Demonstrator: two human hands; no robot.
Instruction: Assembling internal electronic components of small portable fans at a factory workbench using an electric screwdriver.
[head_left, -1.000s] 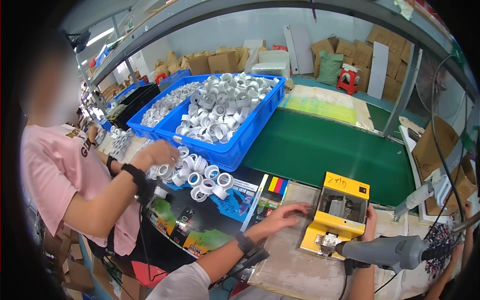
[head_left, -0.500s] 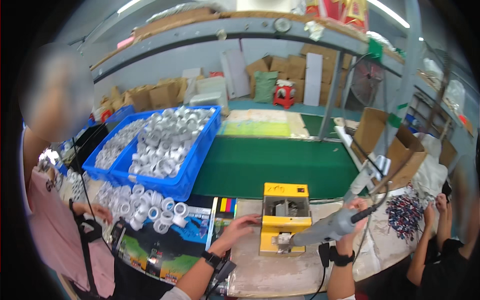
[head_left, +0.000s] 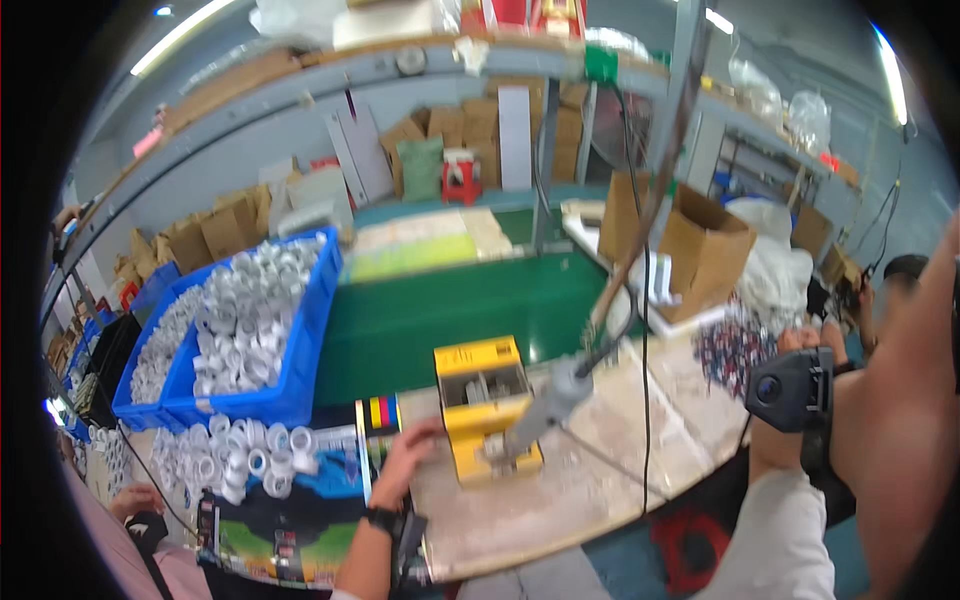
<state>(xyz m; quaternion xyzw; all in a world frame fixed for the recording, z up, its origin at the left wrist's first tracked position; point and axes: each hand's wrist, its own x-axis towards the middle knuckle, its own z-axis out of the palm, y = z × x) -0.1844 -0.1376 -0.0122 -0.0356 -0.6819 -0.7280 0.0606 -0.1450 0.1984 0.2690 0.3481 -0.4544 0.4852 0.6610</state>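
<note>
My left hand [head_left: 402, 462] is beside a yellow metal box fixture [head_left: 485, 410], fingers stretched toward its left side and seemingly touching it. The fixture has an open-topped compartment with small grey metal pieces [head_left: 485, 388] inside. A grey cylindrical power tool [head_left: 550, 405] with a cable leans tilted over the fixture's front part, its lower end at the metal block there; neither hand is on it. My right arm reaches out to the right, with a black device on the wrist. My right hand [head_left: 812, 340] is by a pile of small dark, red and blue parts [head_left: 735, 350]; its fingers are mostly hidden.
A blue divided crate [head_left: 300, 345] of white plastic rings and fittings stands left, with more white fittings [head_left: 250, 455] before it. Behind the fixture runs a green belt surface [head_left: 420, 315]. An open cardboard box [head_left: 700, 250] stands back right. Co-workers are at both sides.
My right hand has let go of the grey tool and moved far right to the small parts. The view has turned right. My left hand stays beside the yellow fixture.
</note>
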